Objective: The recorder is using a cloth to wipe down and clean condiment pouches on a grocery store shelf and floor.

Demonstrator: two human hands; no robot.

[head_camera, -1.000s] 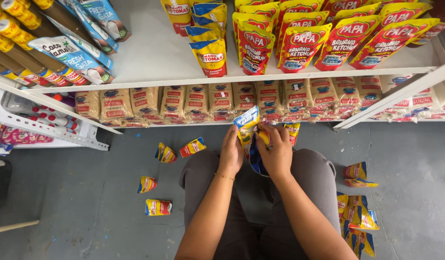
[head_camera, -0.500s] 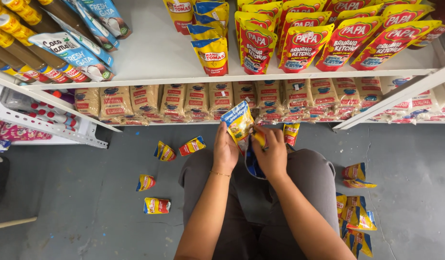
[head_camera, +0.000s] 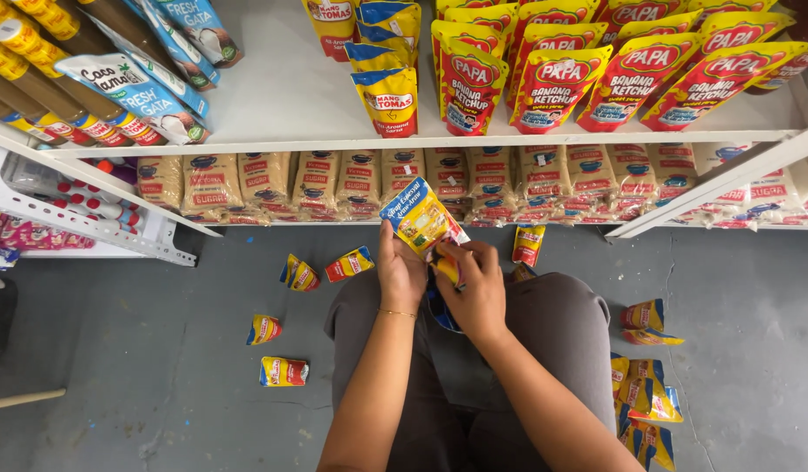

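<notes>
I squat in front of a white shelf [head_camera: 273, 144]. My left hand [head_camera: 400, 273] holds a small yellow and blue sauce pouch [head_camera: 419, 217] upright by its lower edge, just below the shelf edge. My right hand [head_camera: 474, 287] is beside it, fingers pinching the pouch's lower right corner and touching a second yellow pouch [head_camera: 448, 269] underneath. More pouches sit in a bundle in my lap, mostly hidden by both hands.
Several small yellow pouches lie on the grey floor, at left [head_camera: 283, 371] and at right [head_camera: 642, 398]. Red ketchup pouches [head_camera: 557, 83] and yellow and blue pouches [head_camera: 388, 96] stand on the upper shelf. Brown sugar bags [head_camera: 316, 179] fill the lower shelf. Bottles [head_camera: 45, 79] at left.
The pouch has risen from my lap toward the shelf edge, and both hands moved up with it. My right hand now pinches its lower corner.
</notes>
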